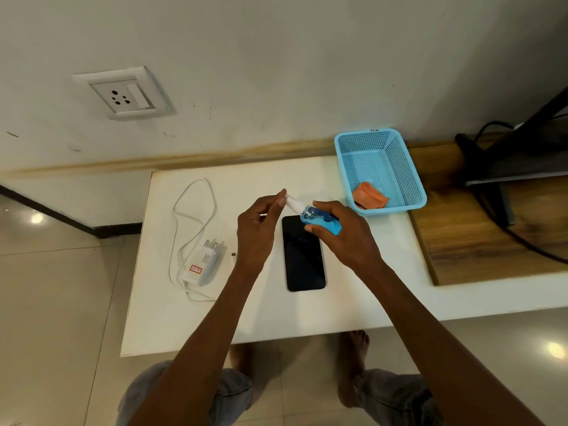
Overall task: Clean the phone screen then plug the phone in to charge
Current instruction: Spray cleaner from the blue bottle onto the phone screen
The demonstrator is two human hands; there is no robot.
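Note:
A black phone [304, 256] lies screen up in the middle of the white table [353, 287]. Above its far end my right hand [344, 232] grips a small bottle of blue liquid [319, 221], tilted to the left. My left hand [261, 229] pinches the bottle's white cap [293, 202] between thumb and fingers. A white charger plug [207, 262] with its coiled white cable [192, 216] lies left of the phone. An orange cloth [368, 196] sits in the blue basket [399, 167]. A wall socket [123, 95] is up on the left.
Right of the table runs a wooden surface [479, 238] with a dark stand and black cables [504, 186]. The wall stands directly behind the table. A tiled floor [55, 287] and my bare feet lie below the near edge.

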